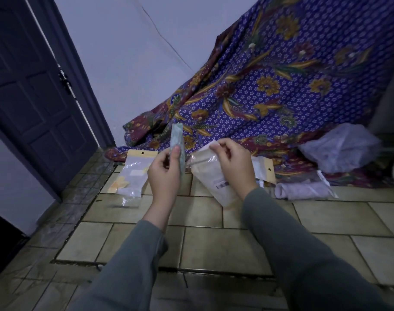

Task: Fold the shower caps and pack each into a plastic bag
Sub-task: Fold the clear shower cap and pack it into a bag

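Note:
My left hand (165, 173) grips a folded pale green shower cap (177, 140), held upright as a narrow strip above the floor. My right hand (233, 163) pinches the top edge of a plastic bag (206, 178) with a white backing and a zip strip, tilted, just right of the cap. The cap and the bag are close but apart. On the floor to the left lies a packed bag (131, 176) with a yellow header card. Another bag with a yellow header (264, 169) lies behind my right wrist, partly hidden.
A folded lilac shower cap in a clear bag (303, 189) lies on the tiles at right. A crumpled clear plastic bundle (341, 147) rests on the purple floral cloth (281, 86) draped at the back. A dark door (34, 97) stands at left.

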Tool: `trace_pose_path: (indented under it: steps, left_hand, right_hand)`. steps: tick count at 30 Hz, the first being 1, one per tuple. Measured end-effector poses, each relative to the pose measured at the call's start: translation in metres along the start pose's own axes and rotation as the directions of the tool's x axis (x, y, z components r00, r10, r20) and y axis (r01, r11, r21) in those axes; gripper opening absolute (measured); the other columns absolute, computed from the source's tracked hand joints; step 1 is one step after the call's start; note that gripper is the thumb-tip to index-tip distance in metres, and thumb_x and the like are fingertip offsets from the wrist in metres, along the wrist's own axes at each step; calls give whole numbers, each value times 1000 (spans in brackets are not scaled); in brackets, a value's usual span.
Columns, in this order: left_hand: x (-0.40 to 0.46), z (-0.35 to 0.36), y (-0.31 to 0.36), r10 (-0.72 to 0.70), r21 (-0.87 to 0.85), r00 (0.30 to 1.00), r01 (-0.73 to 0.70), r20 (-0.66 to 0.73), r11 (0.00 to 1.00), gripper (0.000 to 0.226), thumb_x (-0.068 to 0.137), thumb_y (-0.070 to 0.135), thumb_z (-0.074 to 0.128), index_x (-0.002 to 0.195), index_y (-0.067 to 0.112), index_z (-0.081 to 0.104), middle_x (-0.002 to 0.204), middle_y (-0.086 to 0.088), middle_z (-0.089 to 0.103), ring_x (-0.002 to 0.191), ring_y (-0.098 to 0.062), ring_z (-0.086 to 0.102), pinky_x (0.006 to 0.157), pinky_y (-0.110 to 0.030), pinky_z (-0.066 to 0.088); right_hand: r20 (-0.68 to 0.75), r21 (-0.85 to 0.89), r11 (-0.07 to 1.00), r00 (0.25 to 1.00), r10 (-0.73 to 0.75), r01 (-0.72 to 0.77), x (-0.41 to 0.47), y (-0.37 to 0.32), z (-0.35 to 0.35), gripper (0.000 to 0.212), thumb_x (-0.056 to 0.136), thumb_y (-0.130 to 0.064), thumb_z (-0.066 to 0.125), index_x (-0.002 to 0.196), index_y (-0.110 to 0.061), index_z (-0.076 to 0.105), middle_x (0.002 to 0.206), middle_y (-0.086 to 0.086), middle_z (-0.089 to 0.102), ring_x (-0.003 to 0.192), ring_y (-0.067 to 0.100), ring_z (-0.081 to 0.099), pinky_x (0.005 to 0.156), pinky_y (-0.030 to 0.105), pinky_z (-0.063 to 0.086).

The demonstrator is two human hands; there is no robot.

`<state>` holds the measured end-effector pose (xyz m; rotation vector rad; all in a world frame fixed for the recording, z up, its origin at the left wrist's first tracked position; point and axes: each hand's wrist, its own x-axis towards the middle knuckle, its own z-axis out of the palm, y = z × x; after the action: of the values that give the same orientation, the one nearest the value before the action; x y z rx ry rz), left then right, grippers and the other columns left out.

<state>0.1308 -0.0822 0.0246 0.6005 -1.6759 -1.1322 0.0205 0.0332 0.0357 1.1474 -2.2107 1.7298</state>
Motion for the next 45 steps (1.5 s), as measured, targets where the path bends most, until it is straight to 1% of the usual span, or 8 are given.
trace_pose_path:
  steps: [6,11,15,19,26,31,40,45]
  left_hand:
    - [-15,16,11,27,-54,999,-24,45,998,20,95,32,55,76,34,62,69,11,61,64,4,52,59,-17,41]
    - [-42,24,-1,-10,-108,992,23,125,994,15,93,23,58,83,31,66,68,21,65,66,9,56,60,-10,43]
    - [-52,34,-27,-140,-20,860,172,490,985,13,90,28,63,79,26,71,74,11,68,72,-4,59,70,-26,46]
    - [-67,43,-44,-178,127,655,126,734,984,44,84,48,61,76,6,69,65,-5,54,63,-12,43,56,-28,28]
    - [-67,37,-76,-331,408,682,52,653,912,50,91,46,55,73,-1,61,60,-2,48,56,-9,41,54,-28,30]
    - [-61,34,-79,-391,466,678,80,622,881,50,92,37,58,51,15,40,44,9,31,42,-3,29,43,-21,21]
    - [-52,26,-77,-454,532,598,55,660,845,55,90,37,62,50,20,28,46,10,22,39,-5,24,42,-22,18]
    - [-52,20,-78,-455,528,578,50,677,848,52,90,37,61,51,19,32,47,10,25,42,-4,25,44,-21,21]
  right_hand:
    - [179,-573,817,963,202,-65,14,5,-46,59,95,-60,32,87,-12,66,79,8,66,74,25,60,67,37,50]
    - [225,-741,666,901,371,-89,-21,58,-39,61,101,-50,17,95,-13,64,96,11,66,87,28,61,68,33,40]
    - [204,-817,576,936,287,1,-51,100,-28,36,103,-32,27,117,-19,57,104,9,65,91,30,62,68,35,38]
    - [-69,-712,695,995,67,-96,-71,103,-17,31,83,-22,44,110,-19,59,103,5,60,97,29,54,86,40,27]
    - [119,-566,811,959,258,-148,-106,108,-13,34,85,-39,61,112,-19,63,95,-1,64,97,23,56,85,35,39]
    - [283,-615,781,896,342,-103,-103,110,-22,45,81,-57,62,118,-32,65,113,-6,55,112,18,42,92,31,28]
    - [51,-413,901,985,166,-131,-117,117,-14,9,82,-26,71,84,-20,77,85,-4,65,84,20,56,79,36,41]
    - [-186,-132,965,962,202,-228,-120,110,-21,8,84,-13,70,88,-9,75,86,-5,61,80,0,53,75,13,43]
